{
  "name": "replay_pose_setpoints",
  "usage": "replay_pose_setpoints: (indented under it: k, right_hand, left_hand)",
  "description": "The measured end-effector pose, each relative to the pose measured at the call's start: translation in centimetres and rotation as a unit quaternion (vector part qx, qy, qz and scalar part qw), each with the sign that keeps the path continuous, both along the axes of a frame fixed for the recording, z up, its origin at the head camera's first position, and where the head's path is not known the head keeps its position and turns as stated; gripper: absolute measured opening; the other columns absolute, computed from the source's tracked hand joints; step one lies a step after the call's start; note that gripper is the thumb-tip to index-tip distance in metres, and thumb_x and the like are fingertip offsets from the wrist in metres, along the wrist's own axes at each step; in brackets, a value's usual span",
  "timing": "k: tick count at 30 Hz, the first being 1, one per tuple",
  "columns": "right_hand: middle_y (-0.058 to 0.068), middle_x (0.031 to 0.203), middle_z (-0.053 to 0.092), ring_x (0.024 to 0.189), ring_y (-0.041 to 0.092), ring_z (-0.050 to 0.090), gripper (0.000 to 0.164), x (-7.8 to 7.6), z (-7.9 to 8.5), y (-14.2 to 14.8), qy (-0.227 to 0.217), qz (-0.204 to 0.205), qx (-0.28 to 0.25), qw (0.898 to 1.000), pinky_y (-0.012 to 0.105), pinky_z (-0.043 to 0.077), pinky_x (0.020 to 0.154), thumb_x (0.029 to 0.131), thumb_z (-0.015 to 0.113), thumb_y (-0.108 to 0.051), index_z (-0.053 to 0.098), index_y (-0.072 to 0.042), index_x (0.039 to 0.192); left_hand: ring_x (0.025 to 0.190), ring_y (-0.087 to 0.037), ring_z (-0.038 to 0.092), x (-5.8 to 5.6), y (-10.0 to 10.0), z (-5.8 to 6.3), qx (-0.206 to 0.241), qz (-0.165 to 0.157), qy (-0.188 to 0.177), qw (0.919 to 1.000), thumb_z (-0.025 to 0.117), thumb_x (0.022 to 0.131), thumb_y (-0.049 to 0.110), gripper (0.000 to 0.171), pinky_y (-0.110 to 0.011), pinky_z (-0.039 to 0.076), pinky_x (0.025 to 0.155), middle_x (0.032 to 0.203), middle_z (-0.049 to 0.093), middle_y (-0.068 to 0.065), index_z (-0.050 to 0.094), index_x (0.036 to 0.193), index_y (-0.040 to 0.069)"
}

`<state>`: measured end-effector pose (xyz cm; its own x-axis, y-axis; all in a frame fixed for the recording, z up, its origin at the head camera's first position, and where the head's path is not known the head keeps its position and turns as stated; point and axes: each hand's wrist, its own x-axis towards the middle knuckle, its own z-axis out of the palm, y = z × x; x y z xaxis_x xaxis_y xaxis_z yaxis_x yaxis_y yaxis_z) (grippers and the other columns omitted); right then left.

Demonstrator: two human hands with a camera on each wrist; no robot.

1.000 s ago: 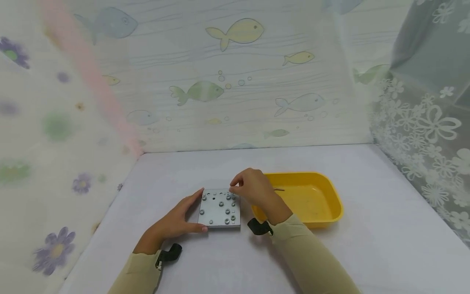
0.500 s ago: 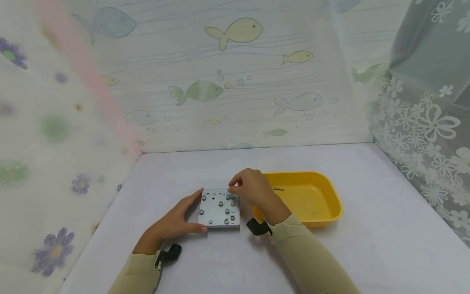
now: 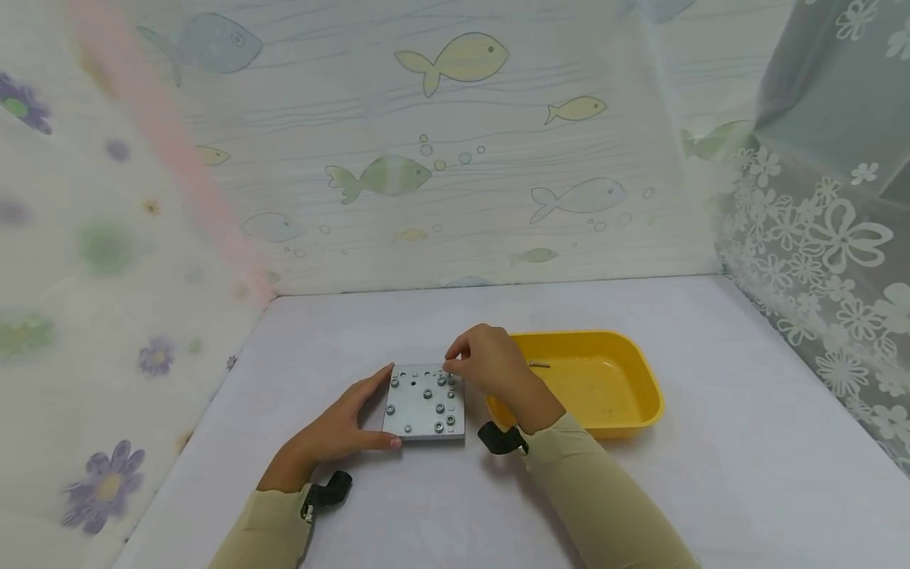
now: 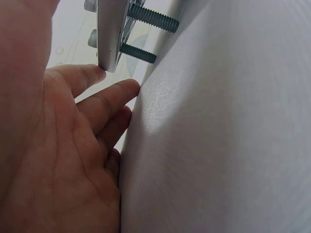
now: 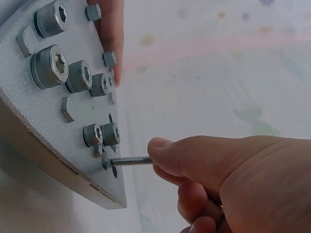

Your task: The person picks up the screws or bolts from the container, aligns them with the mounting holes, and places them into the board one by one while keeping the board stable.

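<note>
A square silvery metal plate [image 3: 415, 411] sits on the table with several socket head screws standing in it. My left hand [image 3: 341, 423] holds its left side, thumb at the front edge and index finger at the back corner. Threaded shanks [image 4: 154, 18] stick out under the plate in the left wrist view. Over the back right corner, my right hand [image 3: 490, 363] pinches a thin screw [image 5: 132, 161] between thumb and index finger. The screw's far end is right at the plate's face, close to two small screw heads [image 5: 111, 134]; its held end is hidden in the fingers.
A yellow tray [image 3: 590, 399] stands right of the plate, partly behind the right wrist. One small screw [image 3: 539, 364] lies in it. White cloth covers the table [image 3: 398, 514], and a fish-patterned curtain [image 3: 469, 229] hangs behind.
The right hand's fingertips shift very slightly at the plate's back right corner. The left hand and the plate keep their places.
</note>
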<state>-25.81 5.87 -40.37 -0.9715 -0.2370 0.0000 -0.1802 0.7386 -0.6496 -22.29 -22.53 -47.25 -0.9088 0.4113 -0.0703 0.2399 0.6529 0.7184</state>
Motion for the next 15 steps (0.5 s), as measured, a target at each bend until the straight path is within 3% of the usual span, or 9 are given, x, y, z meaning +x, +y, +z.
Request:
replay_pose_setpoints:
  k: [15]
  right_hand:
    - [-0.001, 0.08, 0.062, 0.078, 0.018, 0.056, 0.009, -0.19, 0.01, 0.19, 0.006, -0.007, -0.007, 1.0, 0.027, 0.047, 0.06, 0.092, 0.08, -0.028, 0.082, -0.021, 0.095]
  left_hand:
    - [0.159, -0.031, 0.019, -0.1, -0.13, -0.18, 0.0, -0.001, 0.003, 1.0, 0.091, 0.069, 0.058, 0.124, -0.063, 0.016, 0.126, 0.172, 0.023, 0.0, 0.018, 0.166, 0.036]
